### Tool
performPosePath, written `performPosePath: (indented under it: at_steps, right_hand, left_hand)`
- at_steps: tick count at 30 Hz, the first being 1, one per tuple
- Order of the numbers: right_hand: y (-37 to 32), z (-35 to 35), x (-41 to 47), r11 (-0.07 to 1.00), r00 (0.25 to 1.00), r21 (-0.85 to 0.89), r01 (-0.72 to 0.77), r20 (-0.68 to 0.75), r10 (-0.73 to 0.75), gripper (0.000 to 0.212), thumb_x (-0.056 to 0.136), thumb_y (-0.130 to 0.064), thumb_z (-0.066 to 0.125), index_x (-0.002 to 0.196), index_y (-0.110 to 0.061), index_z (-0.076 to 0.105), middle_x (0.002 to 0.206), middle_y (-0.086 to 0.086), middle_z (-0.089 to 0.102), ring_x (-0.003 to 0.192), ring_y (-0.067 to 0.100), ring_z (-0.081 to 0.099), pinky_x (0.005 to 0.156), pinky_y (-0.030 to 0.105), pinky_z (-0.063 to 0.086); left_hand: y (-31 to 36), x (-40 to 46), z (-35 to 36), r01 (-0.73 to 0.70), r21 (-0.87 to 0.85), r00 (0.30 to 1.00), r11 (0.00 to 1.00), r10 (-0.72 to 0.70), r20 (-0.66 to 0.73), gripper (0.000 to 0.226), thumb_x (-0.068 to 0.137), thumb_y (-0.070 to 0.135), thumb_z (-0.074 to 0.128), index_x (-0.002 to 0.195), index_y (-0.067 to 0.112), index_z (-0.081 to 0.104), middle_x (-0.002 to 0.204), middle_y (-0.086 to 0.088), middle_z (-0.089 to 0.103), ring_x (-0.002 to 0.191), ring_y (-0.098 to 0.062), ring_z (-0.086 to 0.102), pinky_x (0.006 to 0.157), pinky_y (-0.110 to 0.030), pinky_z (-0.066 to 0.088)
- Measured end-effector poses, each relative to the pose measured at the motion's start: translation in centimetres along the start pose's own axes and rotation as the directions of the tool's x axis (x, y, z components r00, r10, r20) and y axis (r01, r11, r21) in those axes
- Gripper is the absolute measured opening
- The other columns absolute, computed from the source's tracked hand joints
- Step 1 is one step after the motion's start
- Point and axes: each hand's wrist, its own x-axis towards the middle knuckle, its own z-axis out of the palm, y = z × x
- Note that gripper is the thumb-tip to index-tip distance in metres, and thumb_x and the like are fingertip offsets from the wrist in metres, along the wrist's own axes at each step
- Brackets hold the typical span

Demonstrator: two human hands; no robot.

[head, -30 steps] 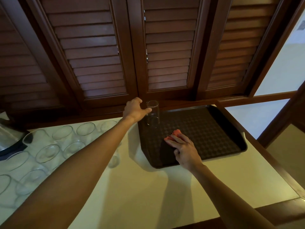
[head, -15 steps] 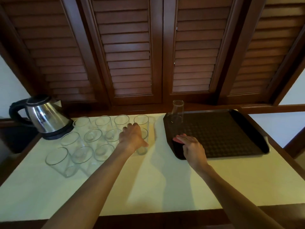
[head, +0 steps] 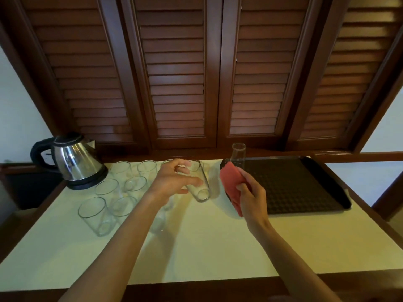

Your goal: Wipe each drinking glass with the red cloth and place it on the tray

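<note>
Left hand [head: 174, 182] grips a drinking glass [head: 199, 184] lifted at the cluster's 3 o'clock edge — right hand [head: 250, 192] pinches the red cloth [head: 231, 184] over the tray [head: 305, 188]'s 9 o'clock rim; one wiped glass [head: 238, 154] stands at its 10 o'clock corner, open tray beyond

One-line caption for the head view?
Left hand holds a glass, right hand the red cloth; one glass on the tray.
</note>
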Motion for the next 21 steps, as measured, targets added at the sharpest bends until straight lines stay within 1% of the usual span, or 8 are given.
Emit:
performPosePath:
  at_steps: [3,6,8,10,12,16,17,21]
  right_hand:
    - [-1.8,1.9,-1.0,0.996,0.997,0.056,0.063,0.043,-0.065,0.045,0.105,-0.004,0.045,0.146,-0.023,0.05,0.121,-0.009,0.055,0.098,0.009,0.058,0.06,0.009,0.05]
    - [-2.9,3.6,-2.1,0.973,0.96,-0.009,0.23,0.167,-0.225,0.05,0.105,-0.015,0.05,0.153,-0.029,0.038,0.128,-0.014,0.059,0.107,0.001,0.065,0.071,0.014,0.055]
    - [-2.4,4.4,-3.4,0.911,0.894,-0.112,0.397,0.271,-0.357,0.054,0.106,-0.021,0.052,0.155,-0.031,0.032,0.15,-0.006,0.05,0.129,0.0,0.055,0.096,0.024,0.054]
    - [-1.1,5.3,-5.2,0.78,0.797,-0.233,0.58,0.359,-0.486,0.055,0.106,-0.025,0.051,0.156,-0.029,0.029,0.166,-0.005,0.025,0.153,0.01,0.024,0.122,0.032,0.028]
    - [-0.2,5.9,-6.2,0.722,0.747,-0.243,0.648,0.386,-0.541,0.056,0.104,-0.029,0.048,0.157,-0.026,0.028,0.169,-0.006,0.014,0.156,0.015,0.01,0.127,0.035,0.015]
    - [-2.2,6.1,-4.4,0.824,0.836,-0.216,0.523,0.318,-0.447,0.058,0.105,-0.045,0.033,0.158,-0.034,0.013,0.168,-0.021,-0.001,0.155,0.004,0.004,0.126,0.043,0.022]
    - [-2.6,6.1,-4.6,0.827,0.835,-0.208,0.523,0.321,-0.447,0.058,0.105,-0.045,0.032,0.158,-0.034,0.012,0.168,-0.021,-0.003,0.155,0.004,0.003,0.126,0.042,0.021]
    - [-1.7,6.8,-7.6,0.697,0.715,-0.231,0.679,0.422,-0.557,0.055,0.107,-0.028,0.037,0.159,-0.018,0.022,0.17,-0.007,0.002,0.157,0.019,-0.001,0.128,0.041,0.009]
  left_hand:
    - [0.0,-1.1,-0.1,0.028,-0.226,0.999,0.974,-0.018,0.046,0.06,0.07,0.008,0.093,0.124,0.018,0.067,0.111,-0.003,0.075,0.098,-0.016,0.074,0.074,-0.031,0.058]
    - [-0.4,-2.7,0.9,0.056,-0.479,0.997,0.876,-0.028,0.066,0.05,0.07,0.029,0.087,0.116,0.014,0.074,0.115,-0.009,0.078,0.097,-0.018,0.075,0.08,-0.03,0.05]
    - [-0.5,-3.9,1.7,0.037,-0.569,0.998,0.821,-0.001,0.064,0.052,0.081,0.044,0.075,0.121,0.012,0.075,0.121,-0.007,0.076,0.107,-0.021,0.073,0.092,-0.036,0.053]
    - [-0.5,-4.8,2.1,0.028,-0.636,0.998,0.771,0.014,0.06,0.056,0.096,0.055,0.057,0.127,0.012,0.073,0.127,-0.012,0.073,0.121,-0.026,0.069,0.105,-0.045,0.052]
    - [-0.4,-5.5,2.0,0.045,-0.687,0.996,0.726,0.016,0.082,0.065,0.101,0.062,0.046,0.129,0.009,0.072,0.127,-0.017,0.073,0.124,-0.03,0.068,0.108,-0.048,0.051]
    - [-1.0,-7.2,3.1,-0.005,-0.607,0.99,0.794,0.088,0.106,0.058,0.105,0.06,0.033,0.137,0.025,0.066,0.13,-0.004,0.073,0.127,-0.021,0.066,0.104,-0.044,0.052]
    - [-1.1,-7.3,3.1,-0.028,-0.599,0.991,0.8,0.102,0.09,0.058,0.104,0.06,0.032,0.135,0.026,0.068,0.13,-0.004,0.073,0.128,-0.021,0.065,0.104,-0.043,0.052]
    - [-0.2,-6.9,1.6,-0.013,-0.735,0.991,0.678,0.109,0.082,0.066,0.104,0.059,0.032,0.11,0.017,0.083,0.124,-0.018,0.074,0.12,-0.028,0.07,0.101,-0.041,0.05]
